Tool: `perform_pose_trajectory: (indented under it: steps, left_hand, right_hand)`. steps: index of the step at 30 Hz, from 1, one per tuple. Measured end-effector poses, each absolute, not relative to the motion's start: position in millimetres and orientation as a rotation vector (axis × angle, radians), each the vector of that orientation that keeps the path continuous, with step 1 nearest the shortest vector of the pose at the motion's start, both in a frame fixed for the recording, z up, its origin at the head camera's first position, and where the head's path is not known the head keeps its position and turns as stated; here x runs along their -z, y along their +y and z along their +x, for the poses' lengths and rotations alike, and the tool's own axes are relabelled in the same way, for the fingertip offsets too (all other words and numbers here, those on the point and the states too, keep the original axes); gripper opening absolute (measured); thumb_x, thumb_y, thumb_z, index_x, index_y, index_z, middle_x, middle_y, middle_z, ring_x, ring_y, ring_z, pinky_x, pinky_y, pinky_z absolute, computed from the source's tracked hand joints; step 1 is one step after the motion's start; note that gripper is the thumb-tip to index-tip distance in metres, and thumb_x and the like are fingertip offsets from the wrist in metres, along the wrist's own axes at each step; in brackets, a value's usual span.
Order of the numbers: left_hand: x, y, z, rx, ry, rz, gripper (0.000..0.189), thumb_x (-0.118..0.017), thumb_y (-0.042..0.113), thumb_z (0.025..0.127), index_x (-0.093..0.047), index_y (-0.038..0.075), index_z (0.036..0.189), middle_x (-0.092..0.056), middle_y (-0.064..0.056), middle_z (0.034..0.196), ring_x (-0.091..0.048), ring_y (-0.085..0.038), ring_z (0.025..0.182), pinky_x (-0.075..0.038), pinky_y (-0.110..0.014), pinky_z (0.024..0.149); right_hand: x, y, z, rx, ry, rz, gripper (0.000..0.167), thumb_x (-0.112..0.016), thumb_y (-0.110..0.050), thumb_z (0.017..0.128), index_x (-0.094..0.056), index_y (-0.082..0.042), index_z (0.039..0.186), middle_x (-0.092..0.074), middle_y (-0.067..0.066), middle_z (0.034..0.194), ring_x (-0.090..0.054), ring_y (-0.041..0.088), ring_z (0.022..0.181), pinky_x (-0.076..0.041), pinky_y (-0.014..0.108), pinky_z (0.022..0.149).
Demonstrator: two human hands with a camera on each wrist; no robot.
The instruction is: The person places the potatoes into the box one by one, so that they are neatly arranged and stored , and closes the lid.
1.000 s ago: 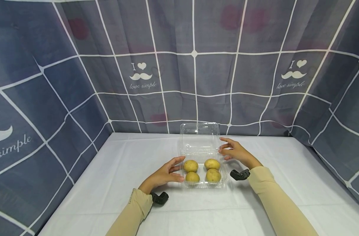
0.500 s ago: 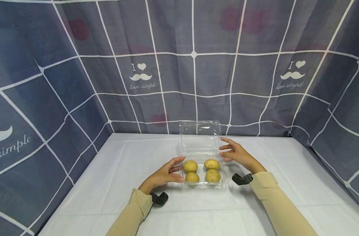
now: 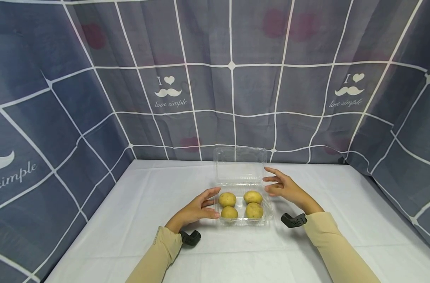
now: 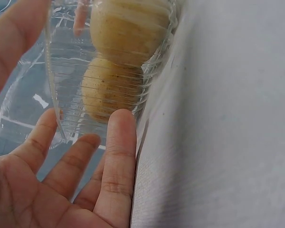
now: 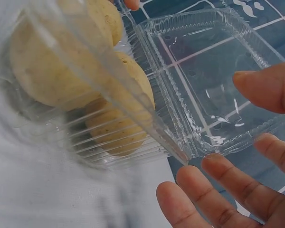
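Observation:
A clear plastic clamshell box [image 3: 240, 222] sits on the table with its lid [image 3: 240, 167] raised at the back. Inside lie several yellow potatoes [image 3: 254, 210] in two columns. My left hand [image 3: 197, 208] is at the box's left side, fingers loosely extended; in the left wrist view its fingertips [image 4: 121, 121] are against or very close to the ribbed wall. Beside the lid's lower right corner is my right hand [image 3: 287, 188], fingers spread and relaxed. The right wrist view shows its fingertips [image 5: 187, 178] close to the hinge corner; contact is hard to tell.
A white cloth covers the table [image 3: 158, 188]. Dark grid-patterned curtains [image 3: 208, 90] hang behind it and along both sides. Each wrist carries a black device [image 3: 191, 238] below the sleeve cuff.
My right hand has drifted slightly right and towards me, away from the lid's edge. The lid has shifted its tilt a little. My left hand and the potatoes have stayed nearly still.

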State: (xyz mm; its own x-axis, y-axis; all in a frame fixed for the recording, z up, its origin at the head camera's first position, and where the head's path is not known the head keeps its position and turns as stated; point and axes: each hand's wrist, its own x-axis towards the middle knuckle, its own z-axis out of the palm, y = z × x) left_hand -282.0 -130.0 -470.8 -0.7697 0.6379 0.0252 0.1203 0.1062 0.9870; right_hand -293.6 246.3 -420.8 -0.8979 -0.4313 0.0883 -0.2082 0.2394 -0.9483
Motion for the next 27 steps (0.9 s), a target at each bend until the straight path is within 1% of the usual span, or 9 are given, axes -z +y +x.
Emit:
perform_pose_trajectory:
  steps: [5, 7, 10, 15, 19, 21, 24, 27]
  left_hand:
    - [470, -131, -283, -1.724, 1.950, 0.727, 0.101, -0.084, 0.010, 0.096, -0.017, 0.005, 0.171, -0.019, -0.026, 0.177, -0.029, -0.050, 0.158, -0.043, -0.054, 0.122]
    - [470, -130, -283, -1.739, 1.934, 0.723, 0.104, -0.084, 0.009, 0.095, -0.013, 0.007, 0.171, -0.018, -0.027, 0.177, -0.029, -0.050, 0.158, -0.044, -0.055, 0.121]
    - [468, -130, -282, -1.761, 1.927, 0.717, 0.111, -0.086, 0.008, 0.094, -0.007, 0.012, 0.171, -0.018, -0.026, 0.177, -0.030, -0.050, 0.158, -0.046, -0.054, 0.119]
    - [464, -129, -280, -1.802, 1.933, 0.694, 0.127, -0.090, 0.004, 0.089, 0.003, 0.023, 0.174, -0.020, -0.024, 0.177, -0.028, -0.051, 0.159, -0.051, -0.054, 0.115]
    - [461, -127, -278, -1.821, 1.936, 0.697, 0.138, -0.091, 0.001, 0.086, 0.012, 0.026, 0.174, -0.022, -0.026, 0.176, -0.030, -0.053, 0.157, -0.051, -0.056, 0.114]
    - [459, -127, -278, -1.820, 1.945, 0.706, 0.140, -0.092, 0.001, 0.085, 0.014, 0.026, 0.173, -0.023, -0.028, 0.175, -0.031, -0.054, 0.156, -0.052, -0.057, 0.113]
    - [456, -126, -278, -1.813, 1.956, 0.713, 0.141, -0.092, 0.000, 0.084, 0.013, 0.027, 0.174, -0.025, -0.030, 0.173, -0.033, -0.055, 0.155, -0.052, -0.058, 0.113]
    - [455, -126, -279, -1.800, 1.968, 0.722, 0.140, -0.093, 0.000, 0.084, 0.010, 0.030, 0.174, -0.026, -0.031, 0.172, -0.035, -0.056, 0.154, -0.053, -0.057, 0.112]
  right_hand:
    - [422, 250, -289, 1.716, 2.325, -0.637, 0.080, -0.070, -0.005, 0.104, -0.024, 0.004, 0.169, -0.043, 0.044, 0.156, -0.054, 0.060, 0.134, -0.061, 0.032, 0.096]
    - [423, 252, -287, 1.713, 2.327, -0.639, 0.079, -0.070, -0.006, 0.104, -0.026, 0.004, 0.168, -0.044, 0.042, 0.157, -0.054, 0.060, 0.135, -0.061, 0.030, 0.096]
    - [422, 253, -284, 1.711, 2.328, -0.634, 0.077, -0.071, -0.009, 0.105, -0.028, 0.004, 0.168, -0.044, 0.041, 0.157, -0.053, 0.058, 0.137, -0.060, 0.031, 0.096]
    - [423, 255, -280, 1.697, 2.348, -0.630, 0.073, -0.070, -0.014, 0.106, -0.032, 0.003, 0.166, -0.047, 0.039, 0.156, -0.056, 0.054, 0.138, -0.062, 0.035, 0.097]
    - [424, 257, -278, 1.682, 2.378, -0.655, 0.067, -0.067, -0.014, 0.108, -0.036, 0.004, 0.164, -0.048, 0.040, 0.154, -0.057, 0.054, 0.135, -0.062, 0.036, 0.095]
    - [425, 259, -277, 1.677, 2.388, -0.659, 0.064, -0.066, -0.014, 0.108, -0.038, 0.004, 0.163, -0.050, 0.039, 0.154, -0.058, 0.053, 0.133, -0.062, 0.034, 0.094]
    - [428, 261, -276, 1.675, 2.385, -0.673, 0.063, -0.064, -0.015, 0.110, -0.038, 0.004, 0.163, -0.050, 0.040, 0.153, -0.059, 0.052, 0.132, -0.063, 0.034, 0.093]
    - [431, 263, -275, 1.679, 2.373, -0.674, 0.061, -0.062, -0.014, 0.111, -0.038, 0.004, 0.163, -0.051, 0.040, 0.152, -0.063, 0.044, 0.129, -0.063, 0.036, 0.093]
